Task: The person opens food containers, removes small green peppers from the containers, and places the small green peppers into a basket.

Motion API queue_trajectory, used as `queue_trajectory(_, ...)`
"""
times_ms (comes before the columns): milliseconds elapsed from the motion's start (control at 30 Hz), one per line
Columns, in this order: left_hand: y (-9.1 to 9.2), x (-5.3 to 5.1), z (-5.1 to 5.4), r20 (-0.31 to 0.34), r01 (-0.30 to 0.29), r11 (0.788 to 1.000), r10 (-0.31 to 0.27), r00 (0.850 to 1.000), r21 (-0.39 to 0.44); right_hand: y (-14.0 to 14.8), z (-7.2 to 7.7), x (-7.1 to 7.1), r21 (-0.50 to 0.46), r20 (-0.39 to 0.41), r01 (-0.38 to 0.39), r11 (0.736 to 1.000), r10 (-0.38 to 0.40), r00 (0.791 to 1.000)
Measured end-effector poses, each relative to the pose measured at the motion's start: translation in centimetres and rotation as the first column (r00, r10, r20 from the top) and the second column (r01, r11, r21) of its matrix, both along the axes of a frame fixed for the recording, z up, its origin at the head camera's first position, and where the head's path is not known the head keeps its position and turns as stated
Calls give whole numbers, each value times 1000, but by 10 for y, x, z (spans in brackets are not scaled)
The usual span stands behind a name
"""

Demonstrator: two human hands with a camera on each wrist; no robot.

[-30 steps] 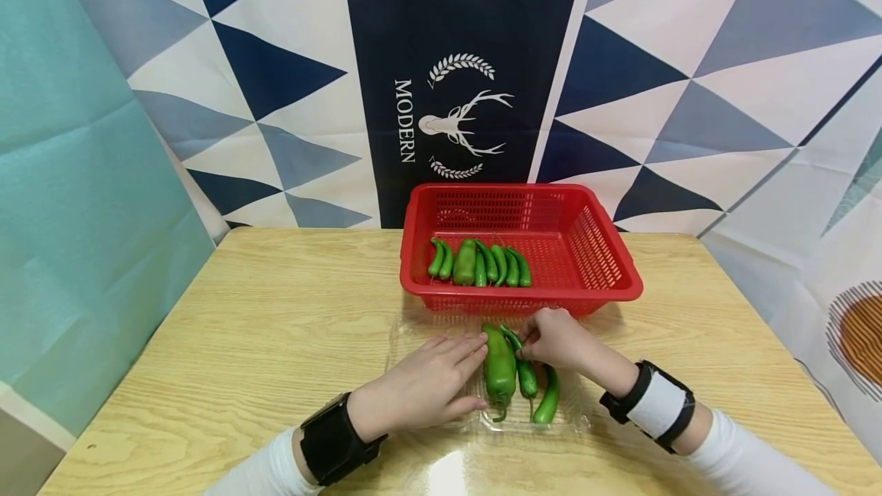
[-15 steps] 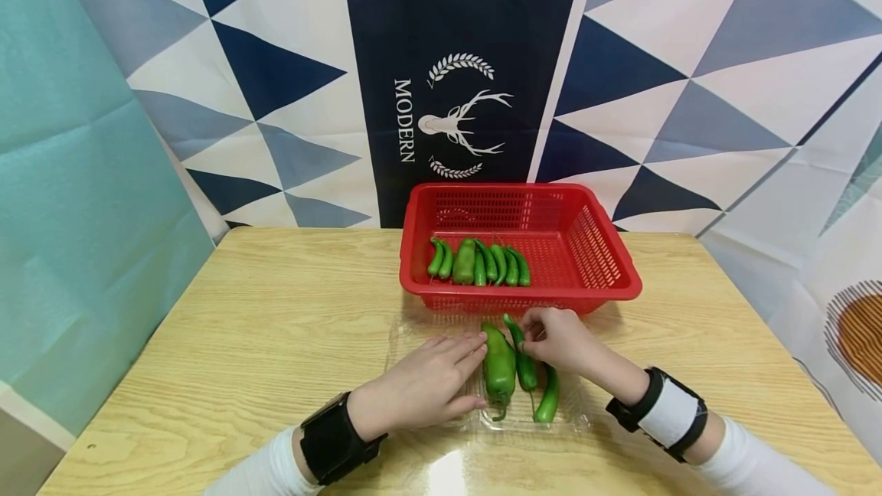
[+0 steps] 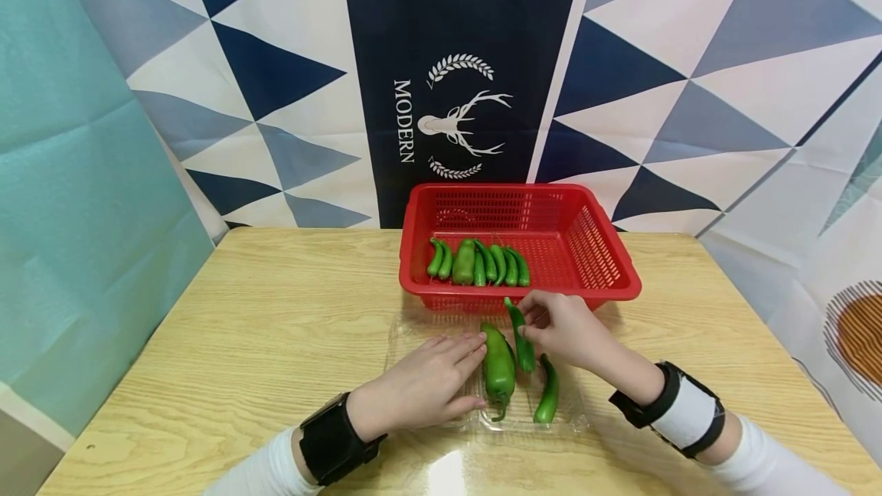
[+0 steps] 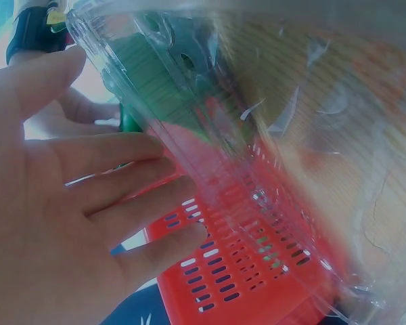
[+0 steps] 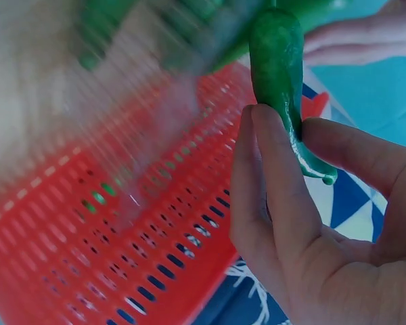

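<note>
My right hand (image 3: pixel 566 327) pinches a slim green chili pepper (image 3: pixel 521 337) between thumb and fingers, above a clear plastic tray (image 3: pixel 455 421). The right wrist view shows the same chili pepper (image 5: pixel 279 61) with the fingertips round its lower part. In the tray lie a large light-green pepper (image 3: pixel 498 366) and a curved green chili pepper (image 3: pixel 547 393). My left hand (image 3: pixel 423 383) lies over the tray's left part, its straight fingers reaching to the large pepper. In the left wrist view those fingers (image 4: pixel 132 189) are extended along the tray's side.
A red perforated basket (image 3: pixel 520 297) stands behind the tray. Several green peppers (image 3: pixel 485 262) lie in a row at its left. The wooden table (image 3: pixel 276 312) meets a patterned cloth backdrop (image 3: pixel 289 98) at the back.
My right hand has lifted the slim chili pepper from beside the large pepper, moving it up and toward the basket. My left hand has stayed in place.
</note>
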State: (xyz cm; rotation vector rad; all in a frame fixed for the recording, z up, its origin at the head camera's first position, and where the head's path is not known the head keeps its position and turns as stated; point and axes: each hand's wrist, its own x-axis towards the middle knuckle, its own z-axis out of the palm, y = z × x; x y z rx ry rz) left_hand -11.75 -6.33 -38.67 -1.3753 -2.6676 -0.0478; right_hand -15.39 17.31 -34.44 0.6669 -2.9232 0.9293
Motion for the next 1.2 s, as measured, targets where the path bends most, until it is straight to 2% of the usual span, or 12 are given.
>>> queue_trajectory(233,0,0,0,-7,3,1000,-3,1000,7,0,16,-10,34,-35,6,999,-5,999)
queue_trajectory(867,-1,0,-1,6,3,1000,-3,1000,6,-3,55,-42,120,-45,21,993,-16,999)
queue_trajectory(1200,-1,-1,-2,14,1,1000,-1,1000,6,-3,64,-64,150,-50,61,987,-54,997)
